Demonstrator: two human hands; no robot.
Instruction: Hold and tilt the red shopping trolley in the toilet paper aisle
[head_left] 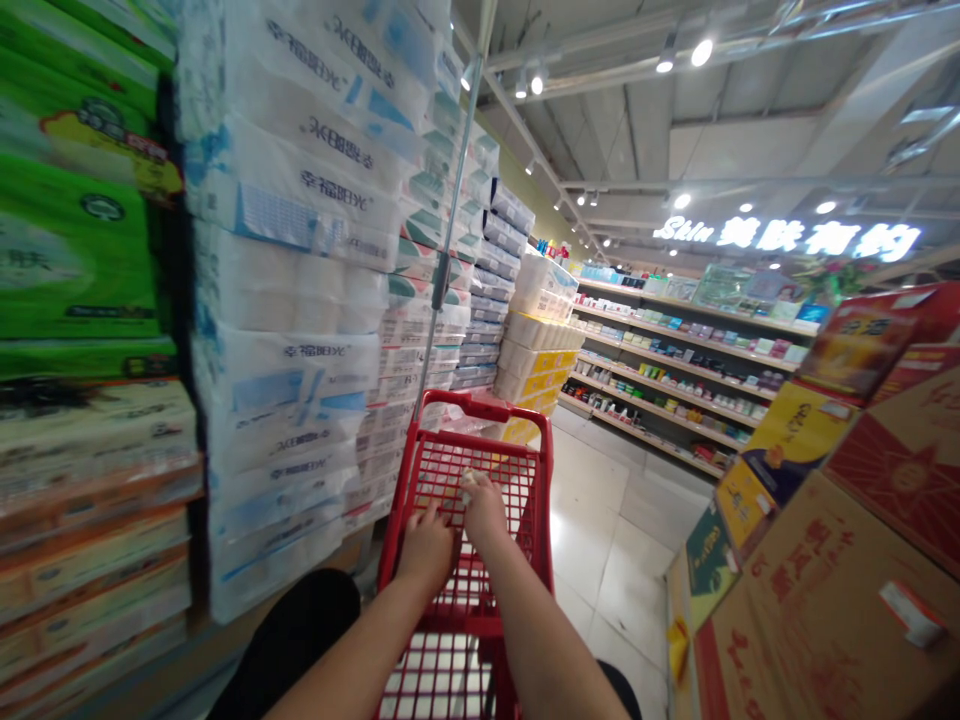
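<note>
A red shopping cart [484, 626] with a wire-grid basket stands directly before me, between my knees. My right hand [486, 515] is over the grid, its fingers closed on a small crumpled whitish cloth or tissue [470, 482]; which of the two I cannot tell. To its left, my left hand [427, 550] lies low on the grid near the left side, fingers stretched forward and apart, with nothing visible in them. Both hands are inside the outline of the cart's frame.
Tall stacks of wrapped paper rolls [300, 250] and green tissue packs [75, 230] line the left. A thin metal pole [450, 220] rises beside them. Cardboard boxes [847, 590] are piled at the right. Shelves of small goods [675, 370] cross the back, beyond the tiled floor [592, 520].
</note>
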